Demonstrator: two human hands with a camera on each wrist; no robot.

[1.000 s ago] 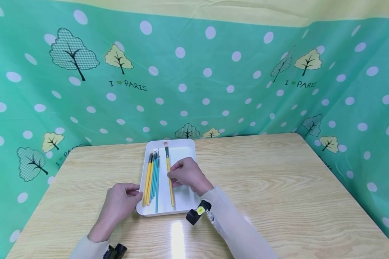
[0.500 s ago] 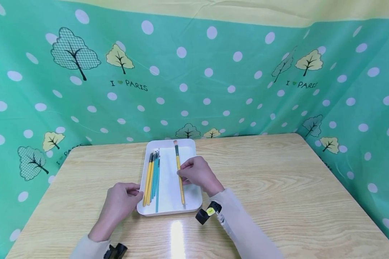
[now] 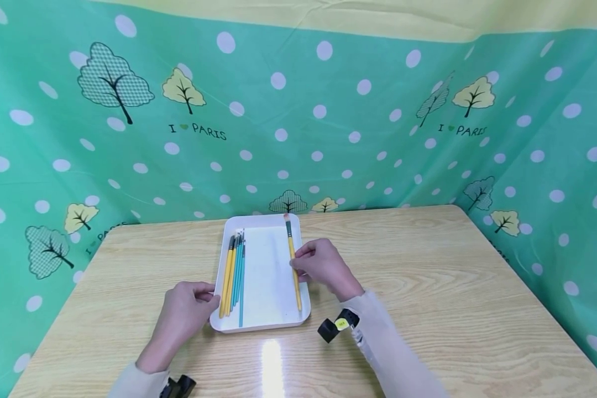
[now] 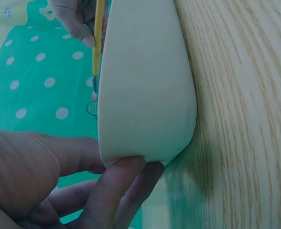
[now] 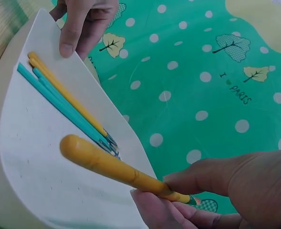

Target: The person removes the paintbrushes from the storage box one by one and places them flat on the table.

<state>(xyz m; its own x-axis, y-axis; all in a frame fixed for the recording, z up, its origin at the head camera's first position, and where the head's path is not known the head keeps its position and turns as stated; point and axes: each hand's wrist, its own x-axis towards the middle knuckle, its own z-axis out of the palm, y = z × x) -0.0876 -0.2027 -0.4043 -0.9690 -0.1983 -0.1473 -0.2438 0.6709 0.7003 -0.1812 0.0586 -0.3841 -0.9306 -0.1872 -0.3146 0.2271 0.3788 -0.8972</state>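
A yellow-handled paintbrush (image 3: 296, 290) with a dark ferrule and pinkish bristles is pinched between the thumb and fingers of my right hand (image 3: 325, 266). It lies along the right side of a white tray (image 3: 266, 262), bristles toward the far end. In the right wrist view the handle end of this brush (image 5: 114, 167) appears raised over the tray floor. My left hand (image 3: 186, 310) grips the tray's left wall near the front corner, thumb at the rim and fingers against the outside. Yellow paintbrushes (image 3: 227, 279) and teal paintbrushes (image 3: 240, 276) lie side by side along the tray's left.
A wooden table (image 3: 418, 287) carries the tray near its far edge. Behind and at both sides hangs a green dotted cloth (image 3: 338, 121) printed with trees. Small black cameras are strapped to both wrists.
My right hand has moved to the right with the yellow paintbrush, from the tray's middle to its right side. The left hand, the tray and the other brushes stay where they were.
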